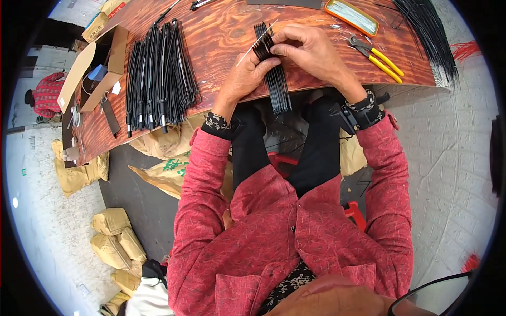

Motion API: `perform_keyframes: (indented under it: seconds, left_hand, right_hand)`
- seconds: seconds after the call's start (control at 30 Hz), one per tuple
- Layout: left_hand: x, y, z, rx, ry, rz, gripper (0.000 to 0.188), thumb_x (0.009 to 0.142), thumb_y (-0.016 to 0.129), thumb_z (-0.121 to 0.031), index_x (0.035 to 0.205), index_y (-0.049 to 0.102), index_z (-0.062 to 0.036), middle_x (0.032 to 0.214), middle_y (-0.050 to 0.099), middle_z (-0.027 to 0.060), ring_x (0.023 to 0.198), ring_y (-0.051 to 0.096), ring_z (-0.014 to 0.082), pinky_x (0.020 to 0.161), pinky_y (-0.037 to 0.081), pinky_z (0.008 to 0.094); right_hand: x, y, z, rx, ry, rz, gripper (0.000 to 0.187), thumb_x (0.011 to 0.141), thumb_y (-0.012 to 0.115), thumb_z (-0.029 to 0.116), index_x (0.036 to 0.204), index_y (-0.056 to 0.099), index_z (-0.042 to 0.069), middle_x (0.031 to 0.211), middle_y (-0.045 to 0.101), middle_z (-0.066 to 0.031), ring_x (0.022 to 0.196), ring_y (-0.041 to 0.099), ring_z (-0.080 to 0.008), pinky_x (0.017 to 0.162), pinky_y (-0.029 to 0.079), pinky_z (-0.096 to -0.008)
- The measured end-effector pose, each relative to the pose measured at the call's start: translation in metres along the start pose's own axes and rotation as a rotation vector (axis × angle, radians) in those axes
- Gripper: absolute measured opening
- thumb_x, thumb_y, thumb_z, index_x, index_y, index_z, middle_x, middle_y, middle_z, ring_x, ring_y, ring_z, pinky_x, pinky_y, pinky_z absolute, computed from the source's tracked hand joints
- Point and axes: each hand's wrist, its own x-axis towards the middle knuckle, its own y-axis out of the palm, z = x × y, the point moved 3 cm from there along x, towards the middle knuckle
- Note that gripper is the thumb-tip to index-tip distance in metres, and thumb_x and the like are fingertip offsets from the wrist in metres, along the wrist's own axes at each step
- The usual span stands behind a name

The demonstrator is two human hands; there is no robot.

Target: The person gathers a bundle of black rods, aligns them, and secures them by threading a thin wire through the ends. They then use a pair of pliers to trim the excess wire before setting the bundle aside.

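A flat bundle of thin black umbrella ribs [279, 94] reaches over the table's near edge. My left hand [246, 76] is closed round its middle, with the thumb pressed on the ribs. My right hand [312, 52] pinches at the bundle's right side, thumb and forefinger together. What lies between those fingertips is too small to make out. A thin pale wire [258, 41] slants across the upper part of the bundle, by my left fingers.
Folded black umbrella frames [161, 76] lie in a pile to the left, beside an open cardboard box [103, 68]. Yellow-handled pliers [377, 57] and an orange-rimmed tray [353, 17] of thin pins lie right. More black ribs [426, 34] hang over the far-right edge.
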Motion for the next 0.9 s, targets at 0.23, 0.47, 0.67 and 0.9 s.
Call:
perform_keyframes:
  seconds: [0.23, 0.47, 0.67, 0.9]
  left_hand:
    - [0.002, -0.007, 0.004, -0.022, 0.039, 0.055, 0.018, 0.097, 0.069, -0.013, 0.111, 0.071, -0.0017, 0.087, 0.071, 0.0035, 0.082, 0.063, 0.0106, 0.078, 0.053, 0.0305]
    - [0.006, -0.009, 0.000, 0.062, 0.074, 0.047, 0.016, 0.098, 0.067, -0.014, 0.110, 0.073, -0.0048, 0.087, 0.071, 0.0062, 0.081, 0.065, 0.0134, 0.075, 0.052, 0.0320]
    - [-0.023, 0.007, -0.032, 0.145, 0.087, 0.064, 0.016, 0.097, 0.066, -0.018, 0.109, 0.075, -0.0124, 0.079, 0.069, 0.0126, 0.071, 0.068, 0.0278, 0.068, 0.052, 0.0357]
    - [-0.030, 0.009, -0.028, 0.252, 0.134, 0.020, 0.016, 0.096, 0.066, -0.018, 0.109, 0.075, -0.0119, 0.083, 0.071, 0.0150, 0.075, 0.069, 0.0341, 0.066, 0.053, 0.0384]
  right_hand:
    - [-0.001, 0.003, -0.001, -0.065, -0.075, -0.017, 0.013, 0.091, 0.071, 0.006, 0.100, 0.072, -0.003, 0.093, 0.070, -0.0055, 0.083, 0.068, -0.0121, 0.074, 0.055, -0.0279]
    - [-0.010, 0.006, -0.004, 0.045, 0.023, -0.056, 0.015, 0.094, 0.067, 0.006, 0.105, 0.072, -0.002, 0.098, 0.072, -0.0053, 0.088, 0.069, -0.0131, 0.079, 0.056, -0.0288]
    - [-0.022, -0.006, -0.026, 0.001, 0.115, -0.113, 0.018, 0.095, 0.066, 0.007, 0.109, 0.073, -0.001, 0.103, 0.074, -0.0064, 0.092, 0.070, -0.0145, 0.081, 0.056, -0.0301]
    - [0.000, 0.029, -0.031, -0.059, 0.171, 0.185, 0.021, 0.096, 0.065, 0.012, 0.110, 0.073, -0.001, 0.088, 0.074, -0.0065, 0.079, 0.070, -0.0153, 0.074, 0.055, -0.0298]
